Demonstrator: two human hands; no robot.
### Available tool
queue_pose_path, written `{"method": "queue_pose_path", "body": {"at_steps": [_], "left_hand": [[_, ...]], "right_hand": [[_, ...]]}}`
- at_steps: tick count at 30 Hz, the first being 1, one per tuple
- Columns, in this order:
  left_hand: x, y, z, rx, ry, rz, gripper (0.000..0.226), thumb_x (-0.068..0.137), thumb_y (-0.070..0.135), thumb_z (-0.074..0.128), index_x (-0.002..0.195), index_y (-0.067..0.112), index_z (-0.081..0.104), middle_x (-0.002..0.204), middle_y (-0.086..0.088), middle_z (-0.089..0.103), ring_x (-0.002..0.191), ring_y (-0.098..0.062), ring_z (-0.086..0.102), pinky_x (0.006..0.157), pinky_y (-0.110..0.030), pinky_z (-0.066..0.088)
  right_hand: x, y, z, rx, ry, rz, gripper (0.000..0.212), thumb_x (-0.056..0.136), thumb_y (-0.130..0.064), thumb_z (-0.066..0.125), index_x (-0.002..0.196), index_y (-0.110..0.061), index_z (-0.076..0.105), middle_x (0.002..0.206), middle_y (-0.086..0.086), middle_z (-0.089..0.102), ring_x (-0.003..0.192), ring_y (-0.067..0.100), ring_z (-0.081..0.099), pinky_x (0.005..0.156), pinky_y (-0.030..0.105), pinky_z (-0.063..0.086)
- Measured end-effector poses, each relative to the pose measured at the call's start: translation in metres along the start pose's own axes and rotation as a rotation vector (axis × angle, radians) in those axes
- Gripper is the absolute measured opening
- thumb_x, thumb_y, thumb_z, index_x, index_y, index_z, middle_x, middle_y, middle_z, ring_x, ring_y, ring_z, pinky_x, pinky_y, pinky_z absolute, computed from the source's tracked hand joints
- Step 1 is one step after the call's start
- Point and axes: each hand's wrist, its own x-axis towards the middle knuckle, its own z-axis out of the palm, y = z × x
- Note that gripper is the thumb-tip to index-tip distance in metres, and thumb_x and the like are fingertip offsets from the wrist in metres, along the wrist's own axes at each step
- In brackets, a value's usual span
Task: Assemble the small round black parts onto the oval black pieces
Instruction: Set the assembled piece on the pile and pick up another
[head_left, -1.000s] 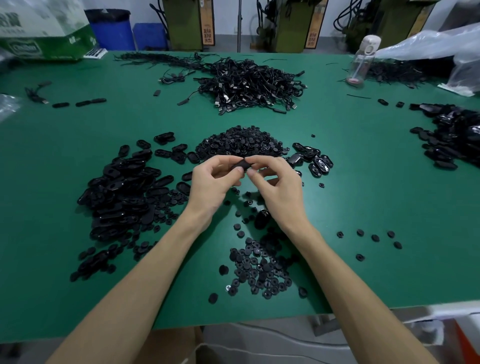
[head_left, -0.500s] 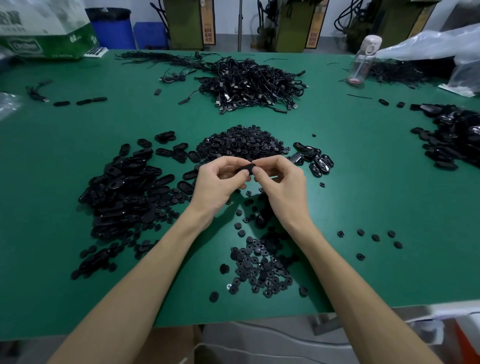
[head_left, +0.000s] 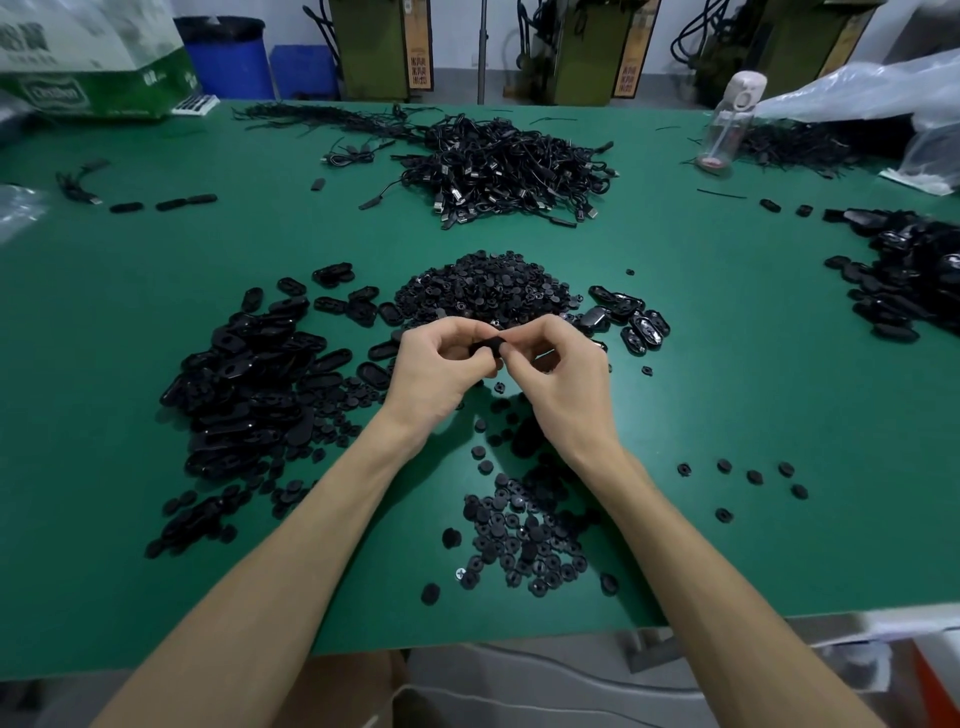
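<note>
I am watching a small black oval plastic piece (head_left: 488, 345) held in the air just nearside of the heap of small round black plastic parts (head_left: 488, 288). Left hand (head_left: 436, 374) and right hand (head_left: 563, 374) are both pinching it with curled fingers; whether a round part is seated I cannot tell, fingers are hiding it. Risk, as I am judging it: an off-centre press cocking the part, or popping it loose into the heap. Loose black oval pieces (head_left: 249, 379) are lying left of the heap.

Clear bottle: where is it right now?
In the head view, the bottle stands far right on the green table, between the cable pile and a clear plastic bag.
</note>
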Motion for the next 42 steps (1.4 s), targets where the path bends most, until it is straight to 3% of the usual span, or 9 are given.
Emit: {"method": "queue_pose_path", "body": {"at_steps": [12,16,23,28,31,34,36,39,42], "left_hand": [[0.001,0.003,-0.004,-0.100,-0.042,0.013,0.018,0.091,0.003,0.076,0.109,0.001,0.076,0.095,-0.011,0.080,0.089,-0.025,0.078,0.076,-0.026,0.060],[0.002,0.000,-0.003,-0.046,-0.002,0.027,0.019,0.096,0.006,0.072,0.114,0.003,0.075,0.102,-0.008,0.079,0.094,-0.023,0.077,0.086,-0.034,0.062],[0.003,-0.001,-0.012,0.645,0.283,0.203,0.033,0.107,0.010,0.048,0.137,0.009,0.062,0.135,-0.006,0.060,0.126,-0.012,0.055,0.111,-0.022,0.041],[0.012,-0.011,-0.035,1.073,0.257,-0.079,0.049,0.112,0.028,0.038,0.152,0.000,0.044,0.166,-0.023,0.022,0.158,-0.036,0.009,0.129,-0.049,0.007],[0.014,-0.014,-0.042,1.122,0.170,-0.176,0.057,0.113,0.040,0.029,0.159,0.006,0.035,0.171,-0.021,0.011,0.159,-0.035,0.000,0.129,-0.052,-0.001],[0.014,-0.015,-0.044,1.136,0.144,-0.213,0.059,0.113,0.043,0.026,0.161,0.010,0.032,0.169,-0.024,0.017,0.158,-0.038,0.010,0.128,-0.053,0.003],[0.012,-0.014,-0.043,1.138,0.149,-0.192,0.054,0.113,0.040,0.028,0.159,0.012,0.037,0.166,-0.026,0.023,0.157,-0.039,0.015,0.128,-0.052,0.006],[0.010,-0.013,-0.043,1.138,0.169,-0.151,0.049,0.113,0.035,0.031,0.154,0.012,0.046,0.160,-0.029,0.033,0.154,-0.038,0.022,0.128,-0.053,0.007],[0.009,-0.012,-0.041,1.141,0.196,-0.133,0.048,0.113,0.032,0.034,0.149,0.006,0.050,0.150,-0.030,0.042,0.150,-0.036,0.028,0.127,-0.054,0.006]], "right_hand": [[0.000,0.000,-0.001,-0.013,-0.008,-0.079,0.024,0.095,-0.002,0.065,0.094,-0.021,0.078,0.098,-0.004,0.068,0.086,0.005,0.064,0.070,0.012,0.045],[0.001,0.000,-0.001,-0.001,-0.008,-0.026,0.024,0.096,-0.003,0.062,0.099,-0.019,0.079,0.102,-0.006,0.069,0.090,0.006,0.067,0.073,0.019,0.050],[0.007,0.001,-0.007,0.107,0.209,0.144,0.039,0.099,-0.004,0.057,0.137,-0.013,0.059,0.129,0.003,0.046,0.105,0.004,0.059,0.080,0.013,0.051],[0.011,0.011,-0.013,0.095,0.248,0.324,0.075,0.102,-0.014,0.054,0.165,-0.019,0.016,0.166,0.001,0.017,0.115,0.013,0.060,0.077,0.023,0.054],[0.009,0.012,-0.010,0.097,0.174,0.353,0.075,0.102,-0.014,0.053,0.165,-0.022,0.012,0.173,-0.001,0.002,0.128,0.013,0.053,0.074,0.012,0.053],[0.008,0.013,-0.009,0.068,0.158,0.336,0.066,0.102,-0.013,0.051,0.163,-0.019,0.026,0.170,0.000,0.016,0.125,0.012,0.053,0.069,-0.004,0.042],[0.008,0.013,-0.010,0.028,0.141,0.298,0.057,0.101,-0.011,0.051,0.157,-0.017,0.039,0.166,0.000,0.028,0.125,0.008,0.050,0.083,-0.003,0.040],[0.009,0.013,-0.007,-0.152,0.025,0.213,0.044,0.100,-0.010,0.054,0.144,-0.014,0.058,0.155,0.002,0.048,0.141,0.014,0.044,0.119,0.032,0.037],[0.008,0.016,-0.003,-0.308,-0.131,0.154,0.040,0.100,-0.015,0.060,0.140,-0.013,0.063,0.147,0.002,0.057,0.143,0.019,0.042,0.123,0.038,0.030]]}}
